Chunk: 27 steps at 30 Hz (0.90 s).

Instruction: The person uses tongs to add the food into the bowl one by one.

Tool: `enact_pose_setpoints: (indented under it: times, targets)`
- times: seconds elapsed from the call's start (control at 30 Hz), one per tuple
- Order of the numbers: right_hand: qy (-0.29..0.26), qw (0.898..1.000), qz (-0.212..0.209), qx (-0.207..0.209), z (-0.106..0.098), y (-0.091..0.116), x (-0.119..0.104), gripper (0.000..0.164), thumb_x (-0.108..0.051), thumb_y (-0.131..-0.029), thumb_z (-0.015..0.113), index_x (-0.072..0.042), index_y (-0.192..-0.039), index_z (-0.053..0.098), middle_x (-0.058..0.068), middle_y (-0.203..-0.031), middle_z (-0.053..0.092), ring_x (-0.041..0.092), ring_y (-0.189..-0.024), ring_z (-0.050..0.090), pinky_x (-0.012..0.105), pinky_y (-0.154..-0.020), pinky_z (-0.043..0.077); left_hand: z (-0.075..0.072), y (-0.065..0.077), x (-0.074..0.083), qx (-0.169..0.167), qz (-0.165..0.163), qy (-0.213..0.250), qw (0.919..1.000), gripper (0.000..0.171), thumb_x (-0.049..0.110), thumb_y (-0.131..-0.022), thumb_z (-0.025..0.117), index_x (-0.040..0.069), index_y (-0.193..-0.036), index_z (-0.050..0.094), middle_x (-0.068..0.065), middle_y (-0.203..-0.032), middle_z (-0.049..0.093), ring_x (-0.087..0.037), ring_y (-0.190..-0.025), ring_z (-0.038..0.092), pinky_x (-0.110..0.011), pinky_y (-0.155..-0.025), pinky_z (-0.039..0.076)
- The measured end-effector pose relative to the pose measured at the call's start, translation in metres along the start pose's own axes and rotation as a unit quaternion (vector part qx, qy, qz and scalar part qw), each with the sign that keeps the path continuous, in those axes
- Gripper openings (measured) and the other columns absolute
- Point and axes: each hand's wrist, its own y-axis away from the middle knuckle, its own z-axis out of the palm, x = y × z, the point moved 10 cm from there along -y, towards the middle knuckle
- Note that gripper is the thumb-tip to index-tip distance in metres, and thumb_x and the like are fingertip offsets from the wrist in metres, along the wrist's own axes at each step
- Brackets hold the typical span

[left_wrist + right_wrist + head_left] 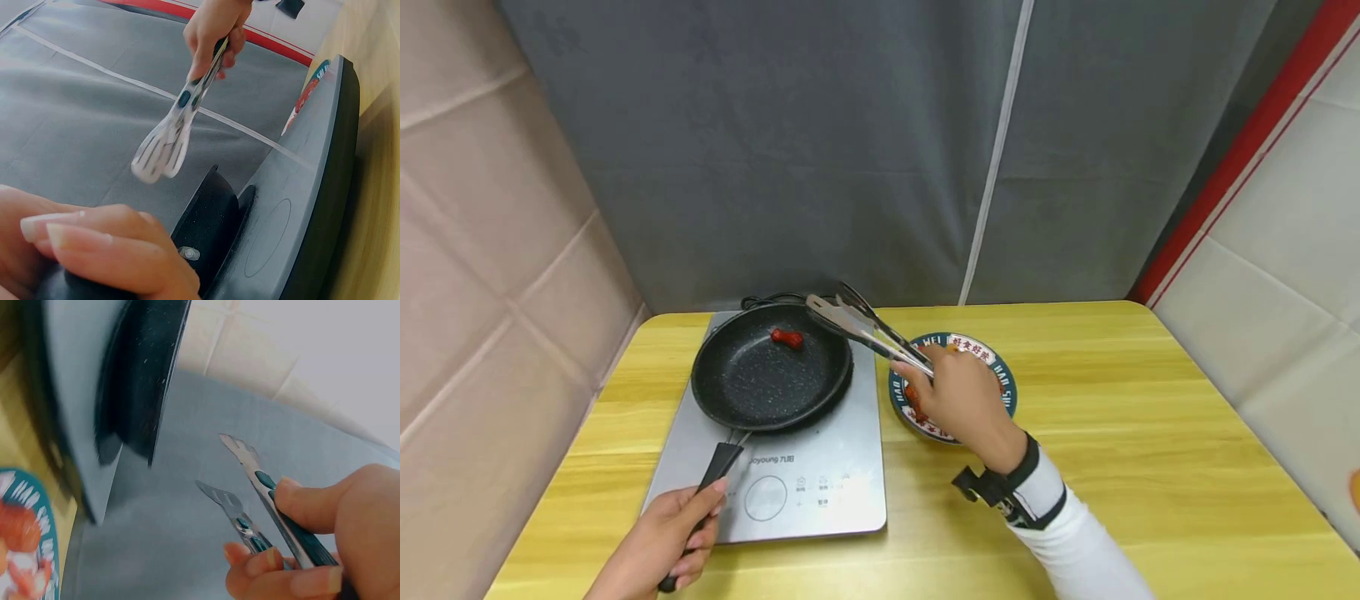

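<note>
My left hand (664,535) grips the black handle (721,467) of a dark speckled frying pan (760,383). The pan is on a silver induction cooktop (850,500). One small red drumstick (787,338) lies toward the far side inside the pan. Metal tongs (841,318) are held in my right hand (966,398), their tips over the pan's right rim. In the right wrist view the two arms of the tongs (251,475) stand apart with nothing between them. Below my right hand is a patterned plate (897,396) with reddish food (916,403), partly hidden by the hand.
Cooktop and plate share a yellow wood-grain table (1120,417). A grey curtain-like sheet (775,167) hangs behind it. Pale tiled wall (490,250) borders the left, and a white panel with a red strip (1247,133) the right. A black cord (775,297) lies behind the pan.
</note>
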Motion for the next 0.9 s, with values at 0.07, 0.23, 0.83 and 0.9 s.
enact_pose_setpoints:
  times: [0.07,0.23,0.83,0.9]
  targets:
    - [0.0,1.0,0.012,-0.002,-0.004,0.01,0.011,0.052,-0.051,-0.088,0.055,-0.001,-0.099,0.063,-0.003,-0.047,0.039,0.011,-0.038,0.037,0.025,-0.032,0.029,0.001,-0.001,0.0,0.002,0.001,-0.006,1.0,0.042,0.043,-0.095,0.047,0.007,-0.075,0.04,0.004,-0.057,0.033,-0.008,-0.039,0.027,-0.02,-0.037,0.029]
    - [0.001,0.999,0.04,0.002,-0.011,0.031,0.034,0.053,-0.051,-0.088,0.054,-0.001,-0.103,0.063,-0.004,-0.048,0.033,0.011,-0.039,0.035,0.026,-0.034,0.028,0.0,0.0,0.0,0.011,-0.002,-0.024,0.9997,0.043,0.043,-0.095,0.046,0.006,-0.074,0.04,0.004,-0.057,0.034,-0.009,-0.039,0.028,-0.02,-0.037,0.029]
    - [0.065,0.99,0.116,0.046,-0.048,0.081,0.111,0.05,-0.045,-0.086,0.06,0.004,-0.095,0.064,0.007,-0.051,0.053,0.015,-0.04,0.042,0.032,-0.034,0.034,0.0,0.0,0.001,0.002,0.004,-0.022,0.9998,0.044,0.044,-0.095,0.045,0.006,-0.074,0.039,0.004,-0.057,0.033,-0.008,-0.039,0.027,-0.02,-0.038,0.029]
    - [0.073,0.989,0.123,0.041,-0.047,0.084,0.118,0.049,-0.044,-0.086,0.061,0.005,-0.094,0.064,0.01,-0.054,0.055,0.017,-0.04,0.042,0.033,-0.033,0.034,0.0,0.0,0.001,0.003,0.005,-0.023,0.9997,0.044,0.044,-0.095,0.045,0.006,-0.074,0.039,0.004,-0.057,0.033,-0.008,-0.039,0.027,-0.02,-0.037,0.029]
